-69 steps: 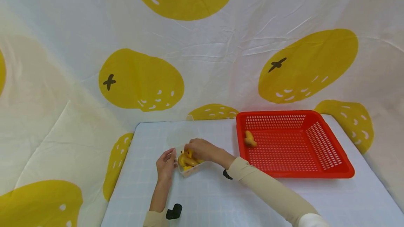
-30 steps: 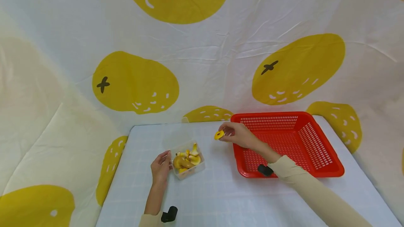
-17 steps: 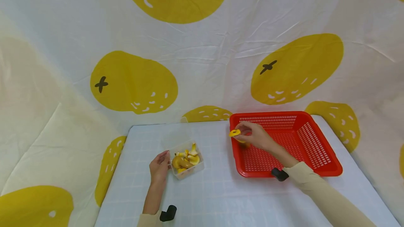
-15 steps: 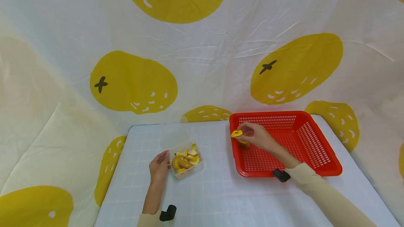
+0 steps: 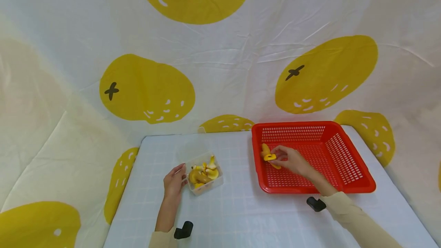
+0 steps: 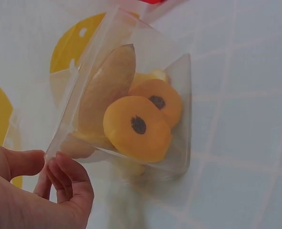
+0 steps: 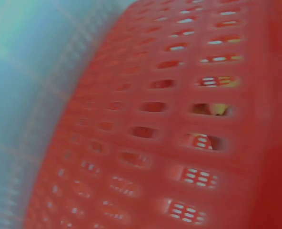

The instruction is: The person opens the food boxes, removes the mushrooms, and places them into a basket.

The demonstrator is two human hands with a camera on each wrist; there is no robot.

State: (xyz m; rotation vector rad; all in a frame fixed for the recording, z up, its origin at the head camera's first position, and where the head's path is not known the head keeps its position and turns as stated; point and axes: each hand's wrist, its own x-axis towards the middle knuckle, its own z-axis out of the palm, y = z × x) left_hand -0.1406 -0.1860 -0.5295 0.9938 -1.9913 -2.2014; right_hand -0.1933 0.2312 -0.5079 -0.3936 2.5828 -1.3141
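My left hand (image 5: 173, 182) pinches the near-left edge of a clear plastic box (image 5: 210, 190) between thumb and fingertips. Inside lie several yellow and tan pieces (image 5: 201, 178); through its wall the left wrist view shows two rounded orange-yellow ones (image 6: 137, 129) with dark spots. My right hand (image 5: 292, 160) is inside the left part of a red basket (image 5: 327, 156), pinching a small flat yellow piece with a dark centre (image 5: 270, 157). Close beneath it lie a tan-yellow piece (image 5: 264, 149) and another yellow one (image 5: 276, 166). The right hand is hidden behind the basket's slotted wall (image 7: 131, 119) in the right wrist view.
The box's clear lid (image 5: 191, 148) stands open at its back. Both containers are on a white checked tablecloth (image 5: 234, 217), with a gap between them. A cloth printed with yellow fruit (image 5: 148, 87) hangs behind the table.
My right hand has come out of the clear box with the yellow piece, crossed to the right and lowered it into the red basket. The left hand has stayed at the box.
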